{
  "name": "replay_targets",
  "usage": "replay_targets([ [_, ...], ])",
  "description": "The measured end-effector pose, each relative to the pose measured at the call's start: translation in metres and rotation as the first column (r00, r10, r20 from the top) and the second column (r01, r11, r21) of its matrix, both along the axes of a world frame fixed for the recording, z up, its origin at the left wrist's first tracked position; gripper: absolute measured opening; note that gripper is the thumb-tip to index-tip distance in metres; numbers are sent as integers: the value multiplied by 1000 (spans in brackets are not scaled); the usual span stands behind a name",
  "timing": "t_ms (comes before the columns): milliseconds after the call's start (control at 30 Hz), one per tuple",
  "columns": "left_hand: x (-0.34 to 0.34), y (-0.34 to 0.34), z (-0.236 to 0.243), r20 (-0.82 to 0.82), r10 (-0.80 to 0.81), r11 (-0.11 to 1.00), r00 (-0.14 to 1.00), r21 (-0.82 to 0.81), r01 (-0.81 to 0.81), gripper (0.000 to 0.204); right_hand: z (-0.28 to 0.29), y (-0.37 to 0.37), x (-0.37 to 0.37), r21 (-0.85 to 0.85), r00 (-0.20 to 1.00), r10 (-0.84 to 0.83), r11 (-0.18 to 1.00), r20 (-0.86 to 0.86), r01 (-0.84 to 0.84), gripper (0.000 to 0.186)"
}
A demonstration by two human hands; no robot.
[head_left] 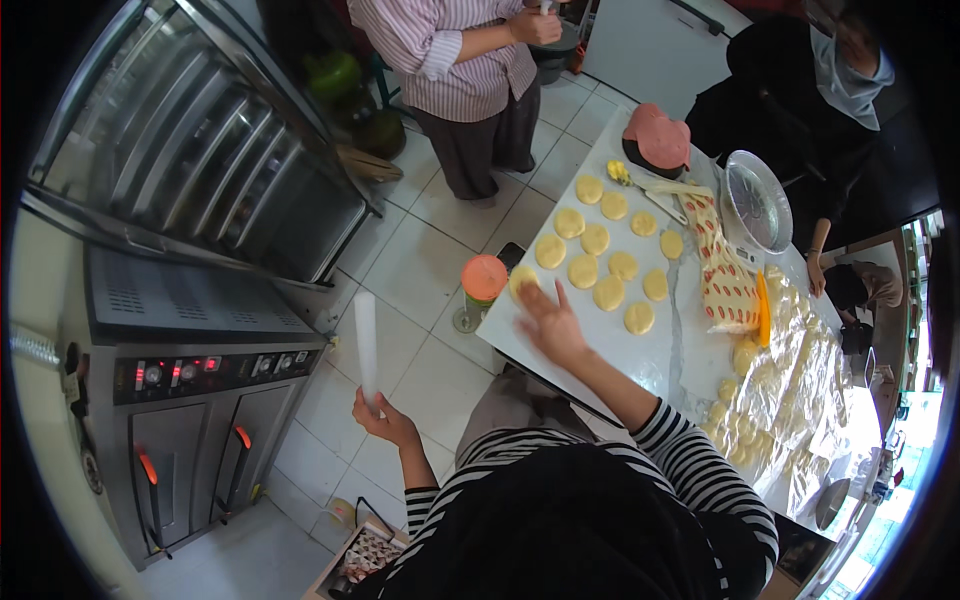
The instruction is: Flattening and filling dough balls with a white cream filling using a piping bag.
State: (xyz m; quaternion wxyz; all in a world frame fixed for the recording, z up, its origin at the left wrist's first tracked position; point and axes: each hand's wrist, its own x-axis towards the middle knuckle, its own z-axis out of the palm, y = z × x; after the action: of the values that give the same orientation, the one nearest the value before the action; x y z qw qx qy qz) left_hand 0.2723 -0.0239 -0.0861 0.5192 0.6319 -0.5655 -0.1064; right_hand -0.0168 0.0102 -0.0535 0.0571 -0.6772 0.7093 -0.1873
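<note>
My left hand (390, 422) is closed around the lower end of a white rolling pin (366, 340), held upright over the floor, off the table's left side. My right hand (556, 328) reaches over the near left corner of the white table (640, 375), its fingers stretched out and slightly smeared by motion. Its fingertips are at a flat round of yellow dough (522, 278), partly covering it; whether they press on it I cannot tell. Several more flattened dough rounds (583, 271) lie spread in rows beyond that hand.
Clear plastic sheeting (790, 400) covers dough balls at the right. A patterned bag (722, 265), a clear bowl (757, 200) and a pink cloth (658, 138) are farther back. An orange-lidded container (484, 278) stands off the table's left edge. An oven (200, 400) is left. Other people are nearby.
</note>
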Motion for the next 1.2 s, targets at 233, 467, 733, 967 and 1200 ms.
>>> replay_targets([
  [233,9,-38,-7,15,17,999,1000,45,-18,33,21,-1,14,125,998,-66,990,3,65,72],
  [467,-25,-53,-9,-128,-110,992,986,46,117,34,19,-9,20,145,986,-160,978,49,152,73],
  [733,-84,-17,-6,-259,-256,963,931,14,269,38,69,42,-22,-94,950,-258,956,178,277,68],
  [967,-145,48,4,-457,-382,905,804,-7,426,46,77,311,-80,125,340,-522,667,783,735,32],
  [1200,-191,131,17,-542,-509,810,669,-38,586,46,52,542,-44,544,-453,-313,337,835,768,24],
])
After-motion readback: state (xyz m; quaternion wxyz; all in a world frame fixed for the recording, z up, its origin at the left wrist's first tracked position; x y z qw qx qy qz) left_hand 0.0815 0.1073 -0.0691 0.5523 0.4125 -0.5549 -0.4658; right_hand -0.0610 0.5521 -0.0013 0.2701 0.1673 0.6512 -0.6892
